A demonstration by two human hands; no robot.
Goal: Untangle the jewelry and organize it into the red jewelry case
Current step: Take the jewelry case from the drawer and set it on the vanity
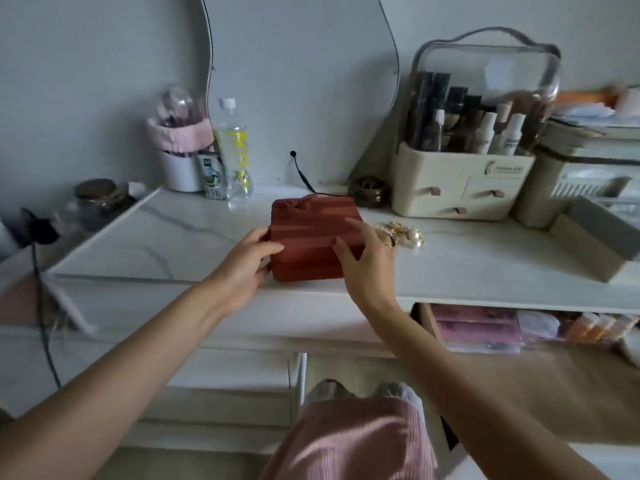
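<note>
Hands frame the work: the left hand (pixel 250 255) wraps its fingers round the left side of the red jewelry case (pixel 313 237), thumb over the top edge, while the right hand (pixel 369 255) rests spread fingers on the case's top and right side, more laid on it than clenched. The case sits near the front edge of the table (pixel 485 268), with its lid down, so nothing has gone inside as far as the view shows.

Just at 3 o'clock from the case, partly behind the right hand, lies the tangled jewelry (pixel 403 233), a single gold and pearl-coloured heap resting on the table. How many pieces it holds cannot be told; they blur into one clump. By this judgement the task is at its very start: the case is yet to be opened, the heap is yet to be untangled, and every piece is yet to be put away.

Counted: two hands, one red case, one heap of jewelry. At 10 o'clock from the case stands one clear plastic bottle (pixel 232 150), with one small carton (pixel 212 176) touching it and one white pot (pixel 180 168) wearing a pink band beside that. At 2 o'clock stands one cream cosmetics organizer (pixel 464 188) with three drawers and a clear domed cover over a crowd of bottles too blurred to number. One small dark bowl (pixel 370 191) sits between it and the case.
</note>
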